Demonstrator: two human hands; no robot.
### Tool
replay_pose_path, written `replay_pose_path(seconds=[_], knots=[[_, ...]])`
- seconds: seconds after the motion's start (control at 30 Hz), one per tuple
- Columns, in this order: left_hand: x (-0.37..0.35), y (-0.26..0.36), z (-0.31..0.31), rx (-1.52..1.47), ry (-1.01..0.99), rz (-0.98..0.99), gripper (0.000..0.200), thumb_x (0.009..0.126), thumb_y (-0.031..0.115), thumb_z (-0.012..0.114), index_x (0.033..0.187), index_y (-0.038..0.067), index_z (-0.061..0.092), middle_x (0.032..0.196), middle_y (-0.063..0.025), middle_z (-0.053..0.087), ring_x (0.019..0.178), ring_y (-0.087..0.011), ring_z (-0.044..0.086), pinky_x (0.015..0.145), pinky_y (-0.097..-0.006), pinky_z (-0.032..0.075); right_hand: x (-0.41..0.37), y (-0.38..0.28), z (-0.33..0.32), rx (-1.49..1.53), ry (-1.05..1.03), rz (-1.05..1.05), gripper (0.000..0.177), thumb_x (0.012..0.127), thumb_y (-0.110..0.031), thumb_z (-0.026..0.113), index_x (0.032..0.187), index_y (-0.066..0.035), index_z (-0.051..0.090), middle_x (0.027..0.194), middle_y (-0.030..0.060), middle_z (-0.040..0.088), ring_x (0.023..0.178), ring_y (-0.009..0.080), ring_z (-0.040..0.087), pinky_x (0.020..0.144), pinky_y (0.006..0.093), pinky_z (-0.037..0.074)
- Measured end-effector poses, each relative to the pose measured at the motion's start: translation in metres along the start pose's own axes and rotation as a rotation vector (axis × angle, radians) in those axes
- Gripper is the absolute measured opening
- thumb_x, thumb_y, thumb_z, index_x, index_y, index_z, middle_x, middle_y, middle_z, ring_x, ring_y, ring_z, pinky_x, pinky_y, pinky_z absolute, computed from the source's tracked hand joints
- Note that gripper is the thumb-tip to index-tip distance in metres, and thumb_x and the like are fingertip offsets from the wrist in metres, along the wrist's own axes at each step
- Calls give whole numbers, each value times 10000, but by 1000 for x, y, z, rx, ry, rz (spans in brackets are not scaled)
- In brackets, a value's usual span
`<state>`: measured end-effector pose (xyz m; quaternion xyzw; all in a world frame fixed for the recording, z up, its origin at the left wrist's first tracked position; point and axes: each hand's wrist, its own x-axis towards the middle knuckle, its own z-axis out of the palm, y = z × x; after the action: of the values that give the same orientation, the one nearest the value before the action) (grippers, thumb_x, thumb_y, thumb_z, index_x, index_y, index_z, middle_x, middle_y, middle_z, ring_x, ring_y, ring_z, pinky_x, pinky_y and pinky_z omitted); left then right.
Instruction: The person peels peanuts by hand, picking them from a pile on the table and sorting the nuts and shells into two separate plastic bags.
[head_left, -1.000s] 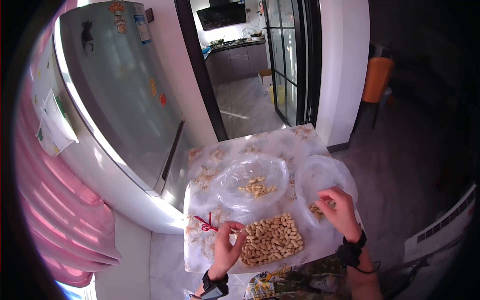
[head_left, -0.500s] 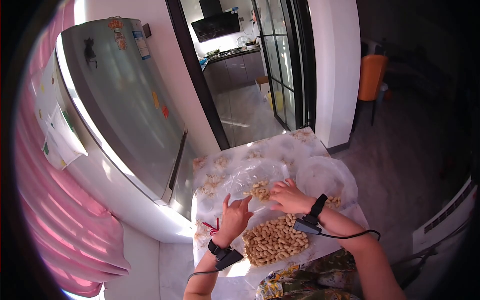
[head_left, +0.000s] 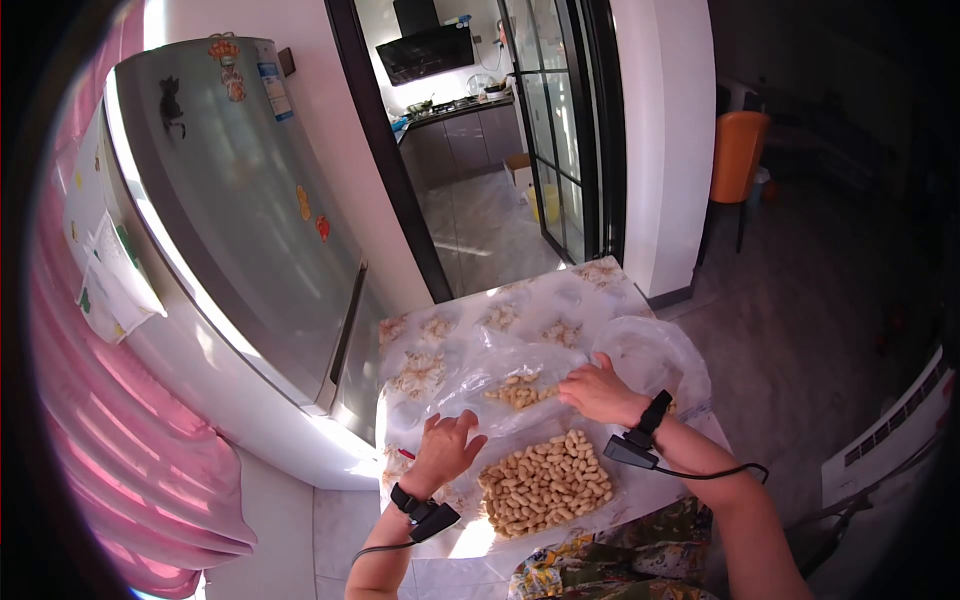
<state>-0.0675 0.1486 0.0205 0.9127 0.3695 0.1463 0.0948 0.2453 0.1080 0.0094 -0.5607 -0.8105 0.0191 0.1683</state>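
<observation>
A clear plastic bag (head_left: 475,372) lies crumpled on the table, with a small heap of unshelled peanuts (head_left: 518,393) in it. My right hand (head_left: 604,392) is at the bag's right side, its fingers closed on the plastic; the thumb side is partly hidden. My left hand (head_left: 447,450) is at the bag's near left edge, fingers half bent and thumb apart, with nothing visible in it. Nearer to me lies a larger, roughly rectangular spread of peanuts (head_left: 547,485).
A second clear plastic bag (head_left: 652,345) lies at the table's right side, partly behind my right hand. A flowered cloth (head_left: 500,318) covers the table. The fridge (head_left: 240,200) stands to the left, and a glass door (head_left: 560,130) opens onto a kitchen. A red tie (head_left: 406,454) shows beside my left hand.
My left hand has moved left and slightly down, and its fingers have bent more. My right hand has shifted a little right. The bag's plastic has changed shape, bunching up around the peanuts.
</observation>
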Motion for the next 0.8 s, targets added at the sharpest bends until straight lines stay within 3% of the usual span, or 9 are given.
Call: replay_pose_path(seconds=[0.13,0.23,0.33,0.43,0.53,0.6,0.67,0.73,0.8], knots=[[0,5,-6,3,61,72,369,840,280,664,1134,88,551,985,-123,626,955,-301,607,941,-512,393,-10,-4,-16,-9,-17,-24,191,902,-296,567,919,-110,605,934,52,625,982,255,564,967,527,254],[8,19,-19,-106,222,183,415,822,247,691,1172,75,549,1073,-142,604,988,-334,593,922,-474,419,-27,-13,-47,11,133,-69,242,876,-301,612,1000,-94,589,1036,76,605,1004,256,560,972,493,277],[26,38,-32,-245,241,212,400,809,201,704,1153,55,559,1131,-157,580,1034,-358,568,895,-435,446,-59,-21,-77,88,240,-82,346,854,-275,645,1101,-51,549,1126,125,567,1030,298,548,948,455,344],[55,73,-28,-302,232,284,365,819,166,688,1143,47,568,1163,-159,562,1087,-362,544,897,-412,462,-105,-22,-87,129,231,94,525,837,-271,659,1216,37,467,1190,209,534,1050,393,527,876,446,435],[81,107,-7,-318,187,387,343,844,162,659,1158,57,571,1208,-155,542,1146,-357,514,950,-416,435,-141,-15,-72,183,104,205,547,845,-294,647,1232,41,453,1174,225,541,1047,399,532,881,450,429],[95,131,9,-330,143,441,333,853,170,644,1163,69,574,1225,-148,534,1186,-349,490,984,-431,409,-158,-9,-58,203,119,198,473,852,-289,626,1201,1,492,1057,206,601,959,393,575,824,452,453],[105,155,24,-140,172,586,331,867,197,620,1181,104,576,1252,-129,522,1266,-320,425,1054,-473,328,-168,-10,-58,174,-141,155,303,859,-232,598,1098,-49,565,905,167,642,838,375,610,739,454,474],[113,166,45,-141,150,609,307,888,253,590,1170,131,599,1217,-104,544,1305,-301,386,1089,-520,258,-172,-11,-54,205,-69,126,228,857,-197,588,1038,-59,588,852,150,643,796,363,615,709,456,476],[120,173,57,-20,-44,592,284,910,298,552,1133,142,632,1124,-86,587,1289,-309,406,1099,-534,230,-175,-13,-57,235,5,94,158,854,-161,577,979,-69,610,798,134,645,755,350,619,678,459,478]])
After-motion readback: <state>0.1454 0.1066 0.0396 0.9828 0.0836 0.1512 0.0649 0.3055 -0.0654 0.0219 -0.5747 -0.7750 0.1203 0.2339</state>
